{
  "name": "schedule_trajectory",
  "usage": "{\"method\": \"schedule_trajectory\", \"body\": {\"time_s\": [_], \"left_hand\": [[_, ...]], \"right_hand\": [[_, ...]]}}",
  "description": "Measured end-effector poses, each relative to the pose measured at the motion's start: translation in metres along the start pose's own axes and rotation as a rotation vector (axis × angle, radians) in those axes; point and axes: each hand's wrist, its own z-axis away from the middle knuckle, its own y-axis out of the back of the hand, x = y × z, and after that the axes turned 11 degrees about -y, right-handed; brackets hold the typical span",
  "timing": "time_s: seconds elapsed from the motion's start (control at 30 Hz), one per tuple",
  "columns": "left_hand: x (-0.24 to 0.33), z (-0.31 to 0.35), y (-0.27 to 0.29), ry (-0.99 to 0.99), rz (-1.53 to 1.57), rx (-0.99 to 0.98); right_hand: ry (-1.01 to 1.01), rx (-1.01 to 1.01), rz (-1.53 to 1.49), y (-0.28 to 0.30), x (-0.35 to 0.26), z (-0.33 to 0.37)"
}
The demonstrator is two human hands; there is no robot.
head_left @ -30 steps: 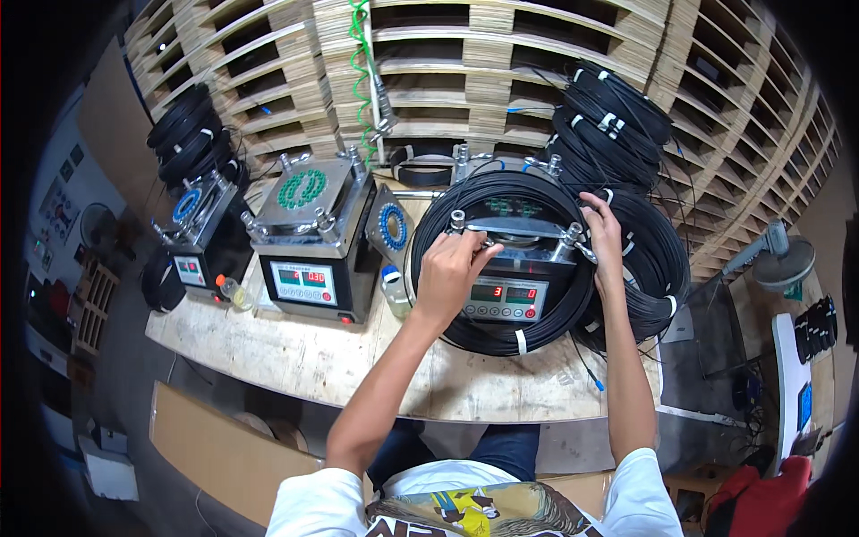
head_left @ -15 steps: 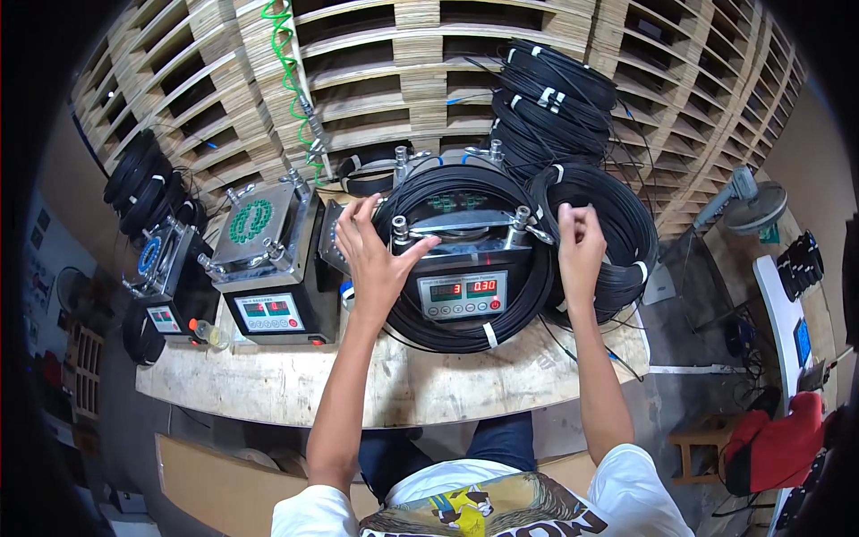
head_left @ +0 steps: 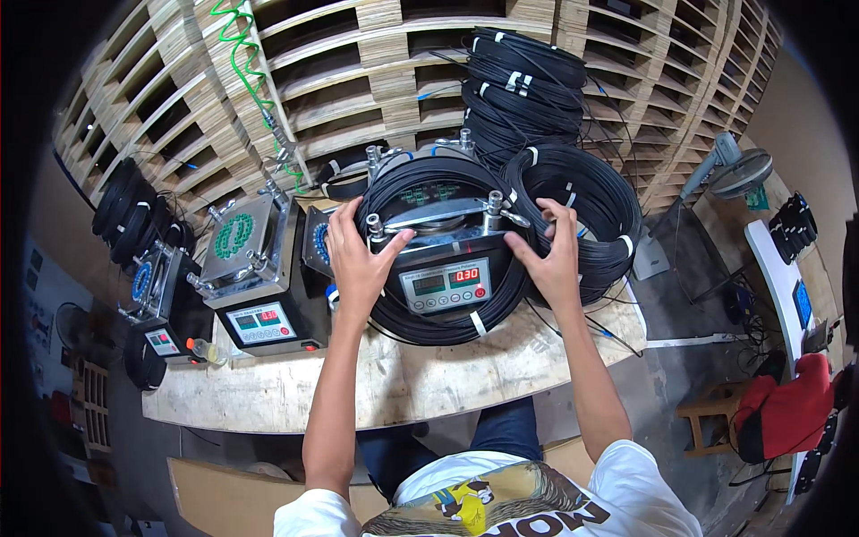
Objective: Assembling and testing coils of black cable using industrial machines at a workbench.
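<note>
A coil of black cable [head_left: 420, 333] hangs around the front of a black polishing machine [head_left: 445, 254], bound at its lower edge with a white tie. On the coil's left side, my left hand [head_left: 360, 262] has its thumb across the inner edge and its fingers on the outer side. My right hand [head_left: 553, 259] straddles the coil's right side the same way, with its thumb by the machine's right clamp knob [head_left: 495, 204]. How tightly either hand presses is hard to see. A red digital display and buttons show on the machine's front panel [head_left: 447, 285], inside the loop.
Another black cable coil [head_left: 617, 259] leans at the right, before a tall coil stack [head_left: 523, 98]. Two similar machines stand left, one with a green ring plate [head_left: 234, 235]. A small bottle [head_left: 208, 351] sits between them on the wooden table [head_left: 268, 389]. Wooden pallets [head_left: 394, 54] rise behind.
My right hand has come in against the coil's right side, its thumb and fingers parting. My left hand has settled lower onto the left side. The whole view has shifted slightly.
</note>
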Motion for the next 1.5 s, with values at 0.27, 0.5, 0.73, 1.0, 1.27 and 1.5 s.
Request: {"method": "schedule_trajectory", "body": {"time_s": [0.27, 0.5, 0.73, 1.0, 1.27, 1.5], "left_hand": [[0.002, 0.004, -0.001, 0.002, -0.048, -0.003], [0.003, 0.004, 0.001, -0.012, -0.067, 0.025], [0.002, 0.003, 0.001, 0.003, -0.079, 0.010], [0.004, 0.003, 0.000, -0.007, -0.080, 0.015], [0.003, 0.006, 0.005, 0.002, -0.084, 0.015], [0.009, 0.000, 0.006, -0.009, -0.076, -0.016]], "right_hand": [[-0.110, -0.180, -0.093, -0.002, 0.005, -0.006], [-0.064, -0.242, -0.099, -0.025, -0.022, 0.015], [-0.088, -0.221, -0.037, -0.033, -0.028, 0.013], [0.042, -0.301, 0.150, -0.062, -0.040, -0.008], [-0.164, -0.726, 0.094, -0.049, -0.062, -0.056], [0.267, -0.873, 0.344, -0.122, -0.040, -0.202]]}}
